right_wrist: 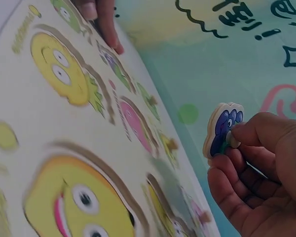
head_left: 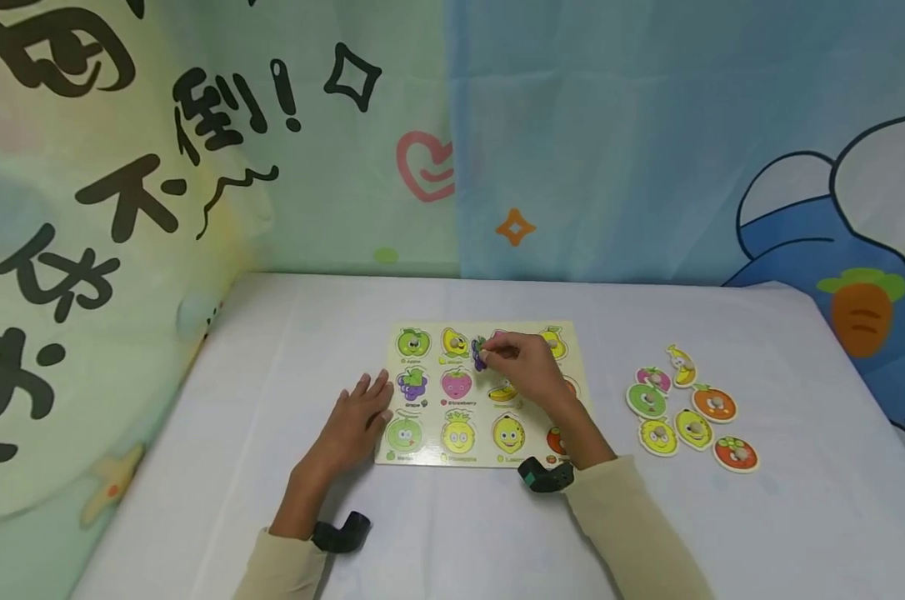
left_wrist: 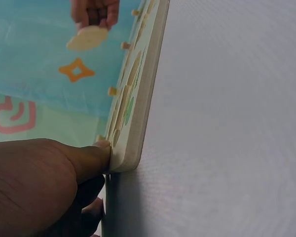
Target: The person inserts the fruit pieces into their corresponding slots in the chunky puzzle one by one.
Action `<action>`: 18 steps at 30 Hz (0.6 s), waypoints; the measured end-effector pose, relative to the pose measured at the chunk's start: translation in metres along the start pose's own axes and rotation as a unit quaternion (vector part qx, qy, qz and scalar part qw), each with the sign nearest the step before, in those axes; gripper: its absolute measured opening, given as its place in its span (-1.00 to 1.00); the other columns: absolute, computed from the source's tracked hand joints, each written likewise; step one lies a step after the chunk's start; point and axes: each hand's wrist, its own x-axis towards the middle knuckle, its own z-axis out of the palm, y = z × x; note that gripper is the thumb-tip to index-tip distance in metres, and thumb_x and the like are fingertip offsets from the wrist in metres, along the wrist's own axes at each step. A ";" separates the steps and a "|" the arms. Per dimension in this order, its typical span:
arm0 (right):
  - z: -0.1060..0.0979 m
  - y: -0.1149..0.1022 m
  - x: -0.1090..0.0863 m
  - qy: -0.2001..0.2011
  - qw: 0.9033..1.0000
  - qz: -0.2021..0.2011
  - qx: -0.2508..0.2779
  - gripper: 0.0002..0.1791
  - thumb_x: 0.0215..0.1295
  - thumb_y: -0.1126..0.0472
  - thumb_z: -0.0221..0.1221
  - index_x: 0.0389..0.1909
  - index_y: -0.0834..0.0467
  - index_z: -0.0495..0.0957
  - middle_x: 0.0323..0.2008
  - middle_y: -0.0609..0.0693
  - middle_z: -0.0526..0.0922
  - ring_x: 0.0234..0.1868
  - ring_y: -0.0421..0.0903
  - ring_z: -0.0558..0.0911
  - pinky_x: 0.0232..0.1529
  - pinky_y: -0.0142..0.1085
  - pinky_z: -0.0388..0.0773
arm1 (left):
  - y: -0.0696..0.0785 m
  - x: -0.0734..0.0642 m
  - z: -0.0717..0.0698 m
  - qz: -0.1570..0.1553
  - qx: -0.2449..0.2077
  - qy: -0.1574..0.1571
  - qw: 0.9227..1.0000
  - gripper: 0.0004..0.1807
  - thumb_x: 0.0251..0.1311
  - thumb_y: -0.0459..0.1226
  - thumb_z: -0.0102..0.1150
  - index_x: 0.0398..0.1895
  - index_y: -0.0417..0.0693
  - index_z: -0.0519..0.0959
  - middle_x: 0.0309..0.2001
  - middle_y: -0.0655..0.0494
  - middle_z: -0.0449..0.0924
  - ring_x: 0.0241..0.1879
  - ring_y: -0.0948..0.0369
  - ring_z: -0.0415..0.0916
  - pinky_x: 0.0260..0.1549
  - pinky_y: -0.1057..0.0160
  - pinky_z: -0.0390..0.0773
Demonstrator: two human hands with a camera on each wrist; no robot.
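My right hand (head_left: 531,367) pinches a purple grape puzzle piece (right_wrist: 219,131) by its small knob, raised over the upper middle of a wooden fruit puzzle board (head_left: 432,358). In the right wrist view the piece's pale edge faces the board. My left hand (head_left: 355,421) rests along the board's left edge with its fingers extended. Its thumb (left_wrist: 91,157) touches the board's corner in the left wrist view. Knobbed pieces such as the green apple (head_left: 413,342) and avocado (head_left: 455,343) sit in the far row. The printed grape recess (head_left: 412,383) lies beside my left fingertips.
Several loose knobbed pieces lie to the right of the board, among them a banana (head_left: 682,368), an orange (head_left: 713,404), a tomato (head_left: 736,454) and a green round piece (head_left: 646,401). A white cloth (head_left: 452,533) covers the table. Printed curtains (head_left: 610,167) stand behind.
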 end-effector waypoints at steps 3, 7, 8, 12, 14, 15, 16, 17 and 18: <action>0.014 -0.005 0.002 -0.025 1.000 0.016 -0.005 -0.86 0.28 0.22 0.28 -0.22 0.21 0.69 -0.34 -0.02 0.67 -0.32 -0.11 0.61 -0.27 -0.30 0.56 | 0.001 0.000 0.000 -0.002 -0.001 0.001 1.000 -0.45 0.42 -0.25 0.02 0.43 -0.16 0.25 0.48 0.00 0.06 0.49 -0.04 -0.14 0.36 -0.20 -0.12; 0.031 -0.010 0.003 -0.055 0.998 0.023 -0.009 -0.86 0.27 0.22 0.28 -0.22 0.20 0.70 -0.39 -0.05 0.67 -0.37 -0.15 0.62 -0.26 -0.30 0.55 | 0.001 0.000 0.000 -0.004 -0.004 0.002 1.000 -0.46 0.42 -0.25 0.02 0.42 -0.16 0.26 0.47 0.01 0.07 0.49 -0.03 -0.14 0.37 -0.19 -0.12; 0.034 -0.012 0.003 -0.061 0.998 0.025 -0.009 -0.86 0.27 0.23 0.28 -0.22 0.20 0.70 -0.41 -0.06 0.68 -0.39 -0.16 0.64 -0.27 -0.31 0.56 | 0.001 0.000 0.000 -0.004 -0.004 0.001 1.000 -0.46 0.42 -0.25 0.02 0.42 -0.16 0.26 0.47 0.01 0.06 0.49 -0.03 -0.14 0.37 -0.19 -0.12; 0.044 -0.016 0.003 -0.078 0.996 0.031 -0.014 -0.89 0.25 0.26 0.28 -0.26 0.21 0.70 -0.48 -0.06 0.68 -0.48 -0.17 0.65 -0.36 -0.32 0.57 | 0.001 0.000 0.001 -0.002 -0.006 -0.004 1.000 -0.46 0.43 -0.25 0.01 0.43 -0.16 0.26 0.48 0.02 0.06 0.49 -0.02 -0.13 0.37 -0.19 -0.12; 0.048 -0.018 0.003 -0.084 0.996 0.027 -0.016 -0.90 0.24 0.27 0.27 -0.27 0.20 0.70 -0.49 -0.07 0.67 -0.48 -0.17 0.64 -0.40 -0.34 0.56 | 0.001 0.000 0.000 -0.002 -0.005 -0.005 1.000 -0.46 0.43 -0.25 0.01 0.43 -0.15 0.26 0.48 0.02 0.06 0.49 -0.02 -0.13 0.37 -0.19 -0.12; 0.051 -0.019 0.004 -0.086 0.996 0.023 -0.020 -0.90 0.24 0.27 0.27 -0.28 0.19 0.71 -0.49 -0.08 0.67 -0.48 -0.18 0.63 -0.41 -0.34 0.55 | 0.001 0.000 0.000 -0.003 -0.005 -0.005 1.000 -0.46 0.43 -0.25 0.01 0.43 -0.15 0.26 0.48 0.01 0.07 0.48 -0.03 -0.13 0.37 -0.19 -0.12; 0.052 -0.020 0.004 -0.087 0.996 0.017 -0.023 -0.90 0.23 0.27 0.27 -0.29 0.19 0.71 -0.48 -0.09 0.66 -0.47 -0.18 0.62 -0.40 -0.35 0.55 | 0.000 0.000 0.000 -0.003 -0.005 -0.004 1.000 -0.46 0.43 -0.25 0.02 0.43 -0.15 0.26 0.48 0.01 0.07 0.48 -0.03 -0.13 0.37 -0.19 -0.12; 0.055 -0.021 0.004 -0.088 0.996 0.011 -0.024 -0.91 0.23 0.27 0.28 -0.29 0.18 0.72 -0.47 -0.09 0.66 -0.46 -0.18 0.61 -0.39 -0.35 0.55 | 0.000 0.000 0.000 -0.003 -0.005 -0.004 1.000 -0.46 0.43 -0.25 0.02 0.43 -0.15 0.26 0.48 0.01 0.07 0.48 -0.03 -0.13 0.37 -0.19 -0.11; 0.057 -0.022 0.005 -0.092 0.995 0.006 -0.025 -0.91 0.23 0.27 0.28 -0.30 0.18 0.72 -0.47 -0.09 0.66 -0.45 -0.18 0.60 -0.39 -0.35 0.55 | 0.000 0.000 -0.001 -0.005 -0.003 -0.005 1.000 -0.46 0.43 -0.24 0.02 0.43 -0.15 0.26 0.48 0.02 0.06 0.49 -0.02 -0.13 0.37 -0.19 -0.12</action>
